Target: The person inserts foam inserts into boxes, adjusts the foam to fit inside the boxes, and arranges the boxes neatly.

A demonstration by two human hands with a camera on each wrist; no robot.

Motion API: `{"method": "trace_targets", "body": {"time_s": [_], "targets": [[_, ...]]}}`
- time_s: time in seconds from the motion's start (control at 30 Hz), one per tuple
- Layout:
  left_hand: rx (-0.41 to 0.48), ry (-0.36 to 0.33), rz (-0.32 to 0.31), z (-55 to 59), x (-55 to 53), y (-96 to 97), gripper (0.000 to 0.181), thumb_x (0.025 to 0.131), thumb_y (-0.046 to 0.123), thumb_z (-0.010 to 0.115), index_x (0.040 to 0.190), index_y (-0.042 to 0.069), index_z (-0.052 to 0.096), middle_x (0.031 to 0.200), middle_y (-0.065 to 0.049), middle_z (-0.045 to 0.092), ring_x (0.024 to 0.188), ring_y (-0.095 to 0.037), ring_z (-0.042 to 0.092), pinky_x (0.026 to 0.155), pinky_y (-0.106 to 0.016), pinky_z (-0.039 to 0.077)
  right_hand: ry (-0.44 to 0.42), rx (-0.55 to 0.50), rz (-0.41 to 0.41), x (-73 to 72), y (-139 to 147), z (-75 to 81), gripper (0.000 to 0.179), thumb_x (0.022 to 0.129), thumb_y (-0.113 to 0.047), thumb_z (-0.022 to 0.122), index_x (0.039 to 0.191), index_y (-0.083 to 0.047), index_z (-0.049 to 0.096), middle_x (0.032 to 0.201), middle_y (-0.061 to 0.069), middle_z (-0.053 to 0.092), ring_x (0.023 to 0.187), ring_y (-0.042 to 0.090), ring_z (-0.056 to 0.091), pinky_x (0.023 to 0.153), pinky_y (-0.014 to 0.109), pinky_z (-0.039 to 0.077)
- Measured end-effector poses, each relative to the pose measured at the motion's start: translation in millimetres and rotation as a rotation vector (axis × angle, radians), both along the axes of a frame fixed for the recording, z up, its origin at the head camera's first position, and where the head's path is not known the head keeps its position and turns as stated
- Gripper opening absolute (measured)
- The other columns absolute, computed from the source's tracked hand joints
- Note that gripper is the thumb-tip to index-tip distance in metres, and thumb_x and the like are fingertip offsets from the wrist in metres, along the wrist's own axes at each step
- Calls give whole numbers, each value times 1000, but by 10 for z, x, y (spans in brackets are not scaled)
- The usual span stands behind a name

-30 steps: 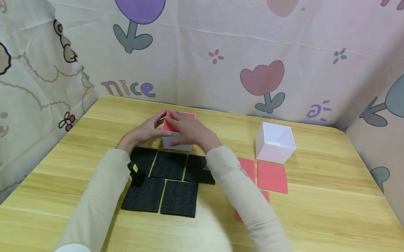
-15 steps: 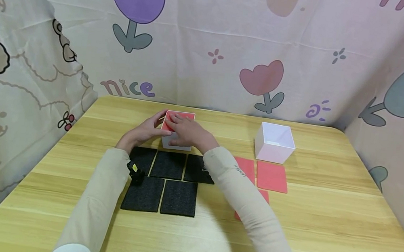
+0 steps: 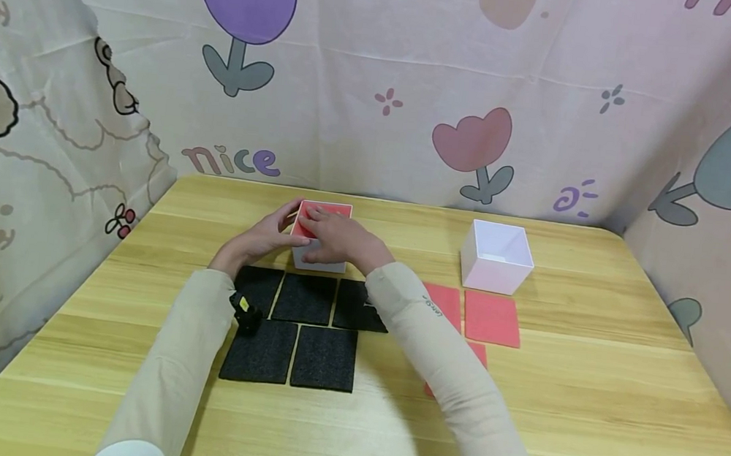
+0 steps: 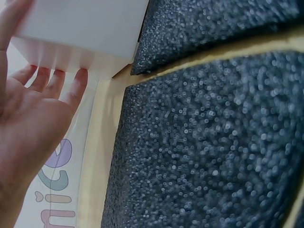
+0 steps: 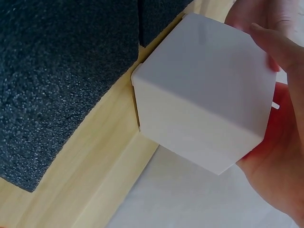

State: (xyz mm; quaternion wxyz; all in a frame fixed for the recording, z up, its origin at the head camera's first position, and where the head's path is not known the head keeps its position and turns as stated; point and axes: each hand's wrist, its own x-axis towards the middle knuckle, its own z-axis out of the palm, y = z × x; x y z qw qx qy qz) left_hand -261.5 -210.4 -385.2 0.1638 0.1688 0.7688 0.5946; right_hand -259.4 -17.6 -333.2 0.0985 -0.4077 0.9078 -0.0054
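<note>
At the back of the table stands a white box (image 3: 330,266) with a red square sheet (image 3: 301,231) lying near its rim. My left hand (image 3: 261,238) holds the box's left side; its thumb lies along the front and the fingers reach round the side. In the left wrist view, the fingertips of the left hand (image 4: 38,114) touch the wall of the box (image 4: 85,28). My right hand (image 3: 346,242) lies over the opening, fingers extended on the red sheet, thumb by the front wall. It hides part of the sheet. The right wrist view shows the box (image 5: 204,71) beside the right hand (image 5: 275,161).
Several black foam squares (image 3: 304,299) lie in two rows before the box. Further right stands a second white box (image 3: 497,259), with red squares (image 3: 492,319) in front, partly under my right sleeve (image 3: 440,345). A patterned cloth (image 3: 361,132) hangs behind the table (image 3: 587,396).
The red sheet sat lower and uneven in the box a second ago; now it lies level near the rim. My right hand has shifted slightly left, and the left hand has stayed put.
</note>
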Motion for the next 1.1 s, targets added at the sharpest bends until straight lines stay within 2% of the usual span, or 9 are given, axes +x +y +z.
{"method": "trace_targets", "body": {"time_s": [0.17, 0.5, 0.67, 0.9, 1.1], "targets": [[1, -4, -3, 3, 4, 3, 87, 93, 14, 61, 156, 12, 1, 161, -7, 1, 146, -29, -2, 114, -52, 10, -2, -6, -11, -4, 5, -4, 77, 91, -43, 64, 152, -12, 30, 159, 6, 19, 145, 19, 17, 113, 32, 21], [2, -8, -8, -33, -17, 10, 88, 93, 16, 61, 157, 15, 1, 161, -6, 0, 146, -29, -1, 114, -52, 12, -22, -24, -6, -17, 31, -13, 75, 91, -39, 65, 152, -11, 31, 158, 6, 21, 144, 19, 19, 114, 32, 21], [-3, -15, -13, -38, -22, 26, 89, 92, 19, 63, 156, 13, 1, 161, -5, 0, 146, -28, 0, 114, -52, 15, 8, -31, 26, -9, 101, -29, 70, 92, -36, 65, 150, -10, 35, 156, 7, 27, 143, 20, 24, 113, 32, 22], [17, -15, -15, -33, -31, 14, 89, 93, 15, 61, 156, 13, -1, 161, -5, 0, 146, -27, 2, 113, -50, 20, 105, -57, 90, 48, 297, -8, 63, 92, -33, 67, 145, -9, 45, 151, 9, 37, 141, 22, 29, 115, 36, 18], [19, -10, -15, -38, -43, -12, 89, 92, 14, 62, 156, 12, 0, 161, -6, 2, 145, -28, 4, 112, -52, 21, 28, -162, 44, 97, 597, 10, 68, 93, -29, 66, 149, -5, 37, 155, 12, 30, 142, 25, 26, 114, 35, 22]]}}
